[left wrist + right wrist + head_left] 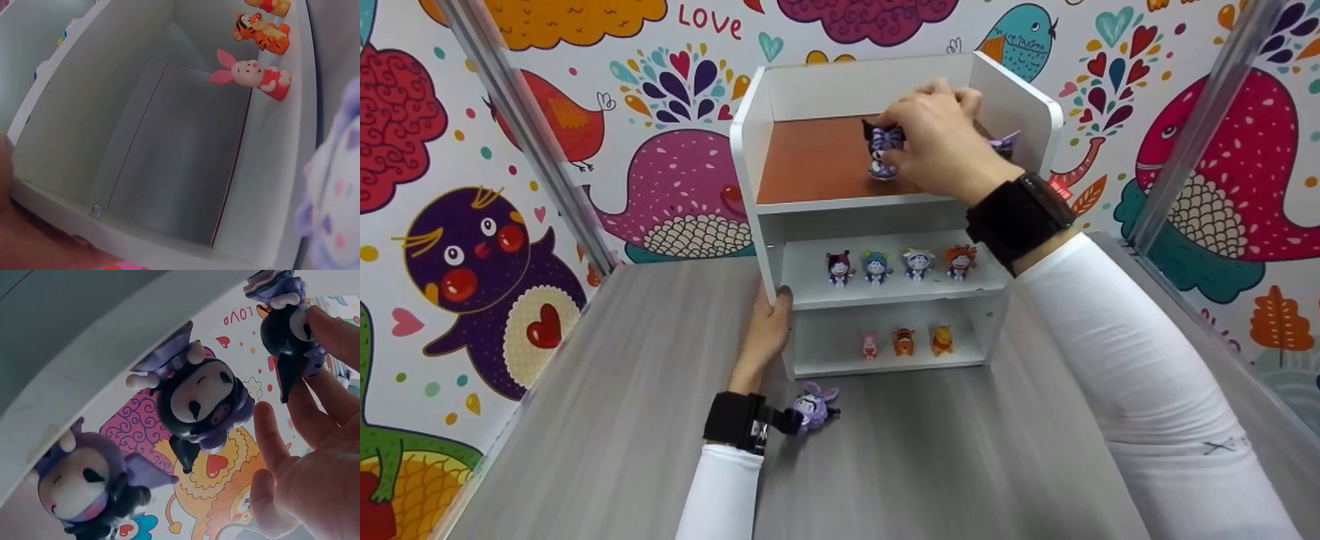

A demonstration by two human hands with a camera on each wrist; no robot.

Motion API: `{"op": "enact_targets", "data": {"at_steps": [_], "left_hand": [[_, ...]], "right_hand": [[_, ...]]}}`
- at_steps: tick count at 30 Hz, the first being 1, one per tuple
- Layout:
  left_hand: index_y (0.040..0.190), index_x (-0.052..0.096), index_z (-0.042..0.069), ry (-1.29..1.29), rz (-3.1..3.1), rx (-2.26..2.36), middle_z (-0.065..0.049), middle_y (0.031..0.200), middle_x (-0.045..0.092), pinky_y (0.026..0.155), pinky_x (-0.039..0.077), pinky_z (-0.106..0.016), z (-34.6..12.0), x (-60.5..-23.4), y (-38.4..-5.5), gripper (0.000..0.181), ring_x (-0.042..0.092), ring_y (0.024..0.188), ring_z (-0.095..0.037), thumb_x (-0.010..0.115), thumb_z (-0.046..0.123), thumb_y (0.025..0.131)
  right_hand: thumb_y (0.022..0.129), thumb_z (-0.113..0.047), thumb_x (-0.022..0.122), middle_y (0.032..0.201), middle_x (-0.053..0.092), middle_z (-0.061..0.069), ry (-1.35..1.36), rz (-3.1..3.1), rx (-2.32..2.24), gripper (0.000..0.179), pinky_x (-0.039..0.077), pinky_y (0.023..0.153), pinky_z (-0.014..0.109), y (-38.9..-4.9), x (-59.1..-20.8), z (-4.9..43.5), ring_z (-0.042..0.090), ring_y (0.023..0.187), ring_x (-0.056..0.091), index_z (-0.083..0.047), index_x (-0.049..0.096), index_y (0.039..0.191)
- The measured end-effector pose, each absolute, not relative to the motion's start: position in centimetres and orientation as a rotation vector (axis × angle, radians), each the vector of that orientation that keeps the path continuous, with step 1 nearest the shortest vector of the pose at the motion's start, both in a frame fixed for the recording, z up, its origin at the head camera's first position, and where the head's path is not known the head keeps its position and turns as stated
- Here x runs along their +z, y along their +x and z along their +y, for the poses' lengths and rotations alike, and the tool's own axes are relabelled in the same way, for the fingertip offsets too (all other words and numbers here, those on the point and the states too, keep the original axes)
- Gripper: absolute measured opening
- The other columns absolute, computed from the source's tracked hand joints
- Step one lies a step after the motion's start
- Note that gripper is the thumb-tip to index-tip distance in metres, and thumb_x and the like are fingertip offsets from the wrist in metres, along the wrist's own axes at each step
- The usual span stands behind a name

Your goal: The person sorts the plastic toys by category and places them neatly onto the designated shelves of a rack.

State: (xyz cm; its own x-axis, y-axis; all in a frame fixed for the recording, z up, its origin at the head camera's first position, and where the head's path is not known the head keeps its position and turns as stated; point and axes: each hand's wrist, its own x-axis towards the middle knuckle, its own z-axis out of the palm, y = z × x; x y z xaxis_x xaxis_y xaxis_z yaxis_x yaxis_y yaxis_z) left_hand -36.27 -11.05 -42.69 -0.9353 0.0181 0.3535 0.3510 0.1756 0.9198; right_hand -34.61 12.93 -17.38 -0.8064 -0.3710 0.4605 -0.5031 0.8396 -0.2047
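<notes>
On the top level of a white toy shelf (840, 202), my right hand (937, 142) pinches a black-and-purple hooded figurine (883, 154) between thumb and fingers. The right wrist view shows two more such figurines beside it, a black-hooded one (197, 399) and a purple-hooded one (79, 481). From the head view they are mostly hidden behind the right hand. My left hand (769, 330) grips the shelf's left side panel low down, its thumb at the front edge. A lilac figurine with long ears (811, 409) is on the table near the left wrist.
Several small figurines in animal hoods (875, 268) line the middle level. Piglet (869, 346), tiger (904, 342) and yellow bear (941, 340) figures occupy the bottom one. The grey table (960, 465) extends in front; printed walls stand behind and beside.
</notes>
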Motion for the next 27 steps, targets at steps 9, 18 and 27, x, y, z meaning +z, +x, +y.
{"op": "enact_targets", "data": {"at_steps": [9,18,27], "left_hand": [[0.158,0.018,-0.002,-0.364,-2.193,-1.824,-0.029,0.161,0.026,0.125,0.016,-0.057,-11.0,-42.7,-36.3,0.058,0.022,0.151,-0.04,0.036,0.013,0.104],[0.159,0.015,0.0,-0.332,-2.205,-1.855,-0.027,0.164,0.019,0.125,0.013,-0.059,-11.0,-42.8,-36.2,0.06,0.016,0.153,-0.04,0.035,0.014,0.104],[0.159,0.016,0.001,-0.352,-2.204,-1.837,-0.027,0.163,0.022,0.125,0.014,-0.059,-11.0,-42.8,-36.3,0.059,0.019,0.153,-0.04,0.035,0.014,0.104]], "right_hand": [[0.092,-0.006,0.065,0.131,0.065,0.015,0.658,-2.621,0.421,0.035,0.012,0.109,0.056,-34.9,-17.6,12.8,0.036,0.13,0.04,-0.004,0.067,0.127],[0.093,-0.008,0.063,0.133,0.065,0.014,0.641,-2.646,0.363,0.039,0.013,0.111,0.056,-34.9,-17.6,12.2,0.037,0.138,0.038,-0.007,0.065,0.132],[0.087,-0.01,0.068,0.147,0.056,0.012,0.68,-2.591,0.429,0.051,0.01,0.114,0.056,-34.7,-18.0,13.4,0.036,0.147,0.031,-0.006,0.06,0.137]]}}
